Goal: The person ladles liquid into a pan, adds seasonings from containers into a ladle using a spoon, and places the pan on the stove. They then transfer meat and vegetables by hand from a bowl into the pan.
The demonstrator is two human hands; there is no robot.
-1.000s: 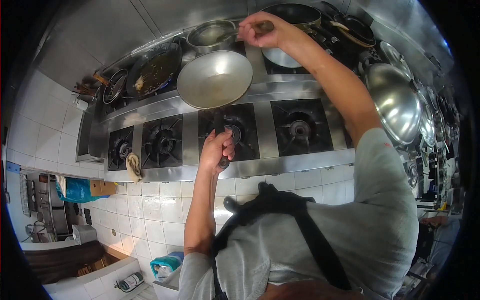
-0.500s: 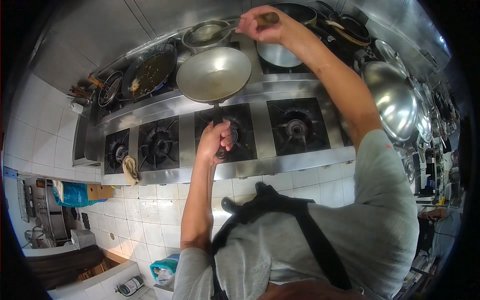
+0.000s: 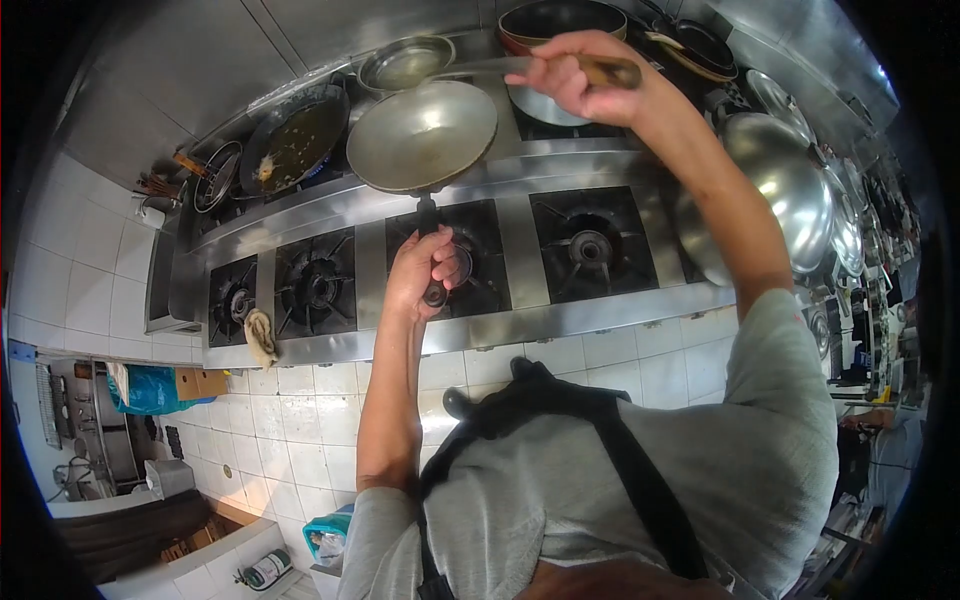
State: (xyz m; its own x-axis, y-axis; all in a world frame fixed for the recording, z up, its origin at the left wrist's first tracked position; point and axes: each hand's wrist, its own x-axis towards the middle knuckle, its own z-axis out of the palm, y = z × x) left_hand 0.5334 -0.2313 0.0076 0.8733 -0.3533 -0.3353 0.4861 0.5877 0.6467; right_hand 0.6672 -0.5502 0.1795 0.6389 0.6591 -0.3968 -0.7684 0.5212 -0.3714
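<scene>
Both hands are closed on handles. Left hand (image 3: 425, 268) wraps its fingers around the dark handle (image 3: 427, 212) of a pan (image 3: 422, 135), the butt end showing on the near side of the fist. Right hand (image 3: 575, 88) curls around the wooden grip (image 3: 615, 71) of a long tool (image 3: 485, 68).

The pan faces upward, pale grey inside with a bright glint, and lies in front of the person, over the step between the front and back of the stove (image 3: 560, 322); whether its base touches the metal cannot be told. The tool's shaft reaches leftward to the far rim of the pan, where its end is too blurred to make out.

Just beyond the pan sits a round metal pot (image 3: 371, 80) with liquid in it, partly covered from view by the pan. Near the pan on its left is a dark wok (image 3: 264, 135) holding brownish oil (image 3: 303, 135) with pale bits in it. Beyond the pan to the right stands a large pan with a red side (image 3: 517, 43).

Nearer than the pan runs a row of burners (image 3: 316, 285), one of them below the left hand. A cloth (image 3: 260, 338) hangs over the front edge, nearer than the pan and well to its left. Far to the right of the pan is a shiny steel dome (image 3: 785, 195).
</scene>
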